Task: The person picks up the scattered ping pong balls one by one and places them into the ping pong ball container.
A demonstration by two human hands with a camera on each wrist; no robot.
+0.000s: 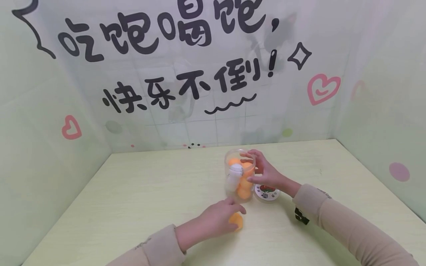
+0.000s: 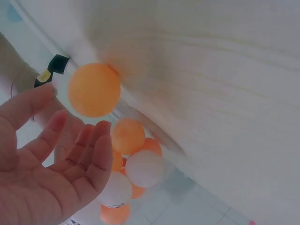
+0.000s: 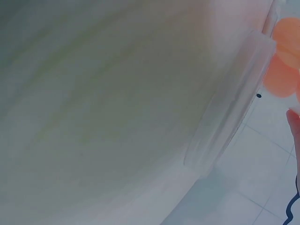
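Note:
A clear plastic jar (image 1: 229,192) with orange and white ping-pong balls inside stands upright on the table. My right hand (image 1: 266,171) holds its right side, thumb at the front and fingers round the back near the rim. An orange ping-pong ball (image 1: 237,220) lies on the table in front of the jar. My left hand (image 1: 214,218) is right at this ball, partly covering it in the head view. In the left wrist view the loose orange ball (image 2: 93,90) shows beyond the fingertips, with thumb and fingers spread apart. Only one right finger (image 3: 294,129) shows in the right wrist view.
A round white lid (image 1: 267,193) with a printed picture lies flat beside the jar, under the right hand; its edge (image 3: 229,103) shows in the right wrist view. A lettered back wall (image 1: 186,129) and side walls enclose the pale table (image 1: 149,181).

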